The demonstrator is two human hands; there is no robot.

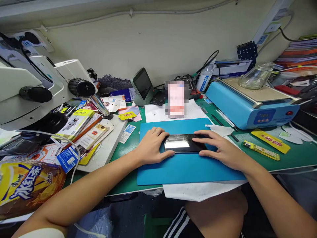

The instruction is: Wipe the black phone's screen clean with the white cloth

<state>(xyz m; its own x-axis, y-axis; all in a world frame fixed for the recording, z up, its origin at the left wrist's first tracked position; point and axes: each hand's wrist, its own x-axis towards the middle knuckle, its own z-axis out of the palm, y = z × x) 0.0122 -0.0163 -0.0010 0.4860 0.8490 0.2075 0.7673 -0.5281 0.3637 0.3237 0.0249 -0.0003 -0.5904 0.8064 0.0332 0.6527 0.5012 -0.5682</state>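
Observation:
A black smartphone lies flat, screen up and lengthwise, on a blue mat. Its glossy face reflects a bright light patch. My left hand, a ring on one finger, grips the phone's left end, thumb at the near edge and fingers at the far edge. At the other end, my right hand has its thumb on the near edge and its fingers over the far edge and the screen's right part. White paper sticks out from under the mat's front.
A microscope and piled packets stand left, beside a bottle of brown drink. Behind the mat are a small display device and a blurred upright screen. Right lie a blue heating plate machine, glass jar and yellow cutter.

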